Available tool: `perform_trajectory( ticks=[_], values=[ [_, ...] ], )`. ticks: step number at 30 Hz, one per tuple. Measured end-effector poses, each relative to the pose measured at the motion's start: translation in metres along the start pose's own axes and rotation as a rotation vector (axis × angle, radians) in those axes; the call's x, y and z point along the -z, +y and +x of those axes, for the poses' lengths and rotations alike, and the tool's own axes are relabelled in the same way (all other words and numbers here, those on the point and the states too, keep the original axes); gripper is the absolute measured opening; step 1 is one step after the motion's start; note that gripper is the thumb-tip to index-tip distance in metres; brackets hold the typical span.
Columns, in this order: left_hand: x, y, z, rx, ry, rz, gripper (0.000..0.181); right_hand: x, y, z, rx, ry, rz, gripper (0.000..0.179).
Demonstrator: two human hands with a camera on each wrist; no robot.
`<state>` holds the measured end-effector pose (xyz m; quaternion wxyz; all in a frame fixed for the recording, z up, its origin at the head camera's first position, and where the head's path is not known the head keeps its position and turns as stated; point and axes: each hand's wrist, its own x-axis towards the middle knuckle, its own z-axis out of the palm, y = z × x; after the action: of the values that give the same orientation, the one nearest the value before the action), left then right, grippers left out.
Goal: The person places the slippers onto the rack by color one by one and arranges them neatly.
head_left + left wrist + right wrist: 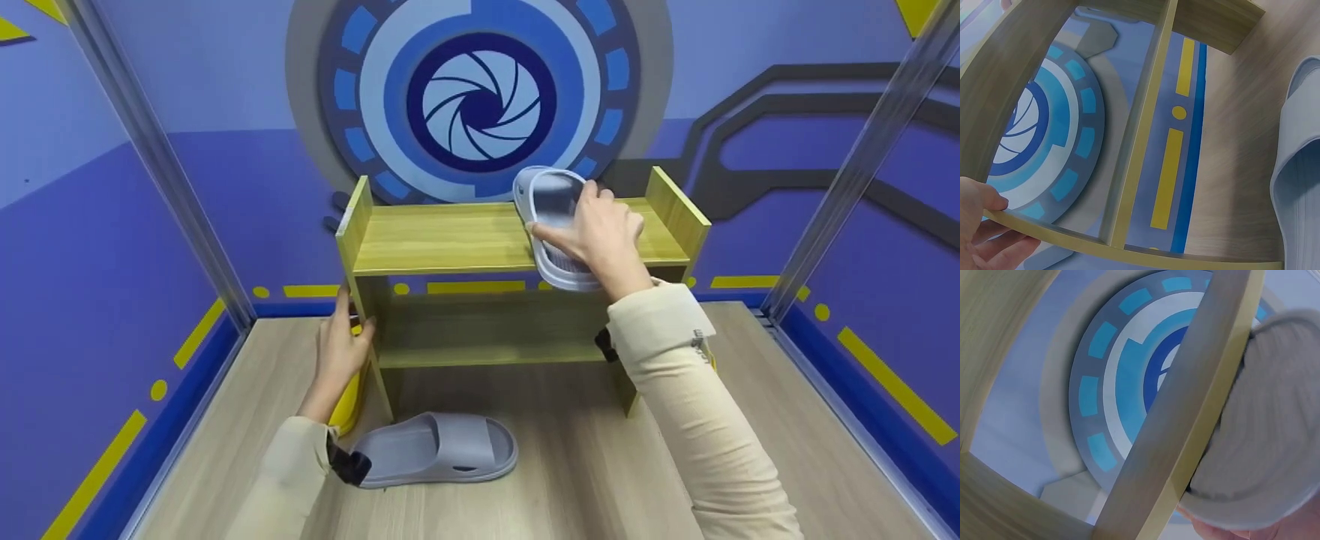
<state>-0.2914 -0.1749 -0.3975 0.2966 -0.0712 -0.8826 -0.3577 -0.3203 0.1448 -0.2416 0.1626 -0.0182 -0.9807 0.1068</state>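
Observation:
My right hand (606, 232) grips a grey slipper (551, 199) over the right half of the top board of a small wooden shoe rack (435, 236). The slipper's heel end juts past the board's front edge; in the right wrist view its sole (1264, 416) shows beside that edge. Along the rack's left side panel, my left hand (341, 349) pinches the edge, thumb inside and fingers outside, as the left wrist view shows. A second grey slipper (465, 450) lies sideways on the table in front of the rack, near my left wrist.
Outside the rack's left panel stands a yellow object (347, 405), partly hidden by my left hand. A sliver of yellow (712, 356) shows behind my right sleeve. The rack has a lower board (487, 330), and a patterned wall (232, 195) closes off the back.

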Motion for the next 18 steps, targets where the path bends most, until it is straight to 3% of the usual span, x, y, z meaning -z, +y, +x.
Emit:
perform_trajectory(
  ticks=[8,18],
  values=[
    [-0.001,-0.001,-0.001,-0.016,0.011,-0.009,0.060,0.012,0.022,-0.001,0.036,0.046,0.117,0.100],
    [-0.002,-0.002,0.000,-0.027,0.033,0.012,0.058,0.033,0.065,0.000,0.060,0.318,0.310,0.060]
  ],
)
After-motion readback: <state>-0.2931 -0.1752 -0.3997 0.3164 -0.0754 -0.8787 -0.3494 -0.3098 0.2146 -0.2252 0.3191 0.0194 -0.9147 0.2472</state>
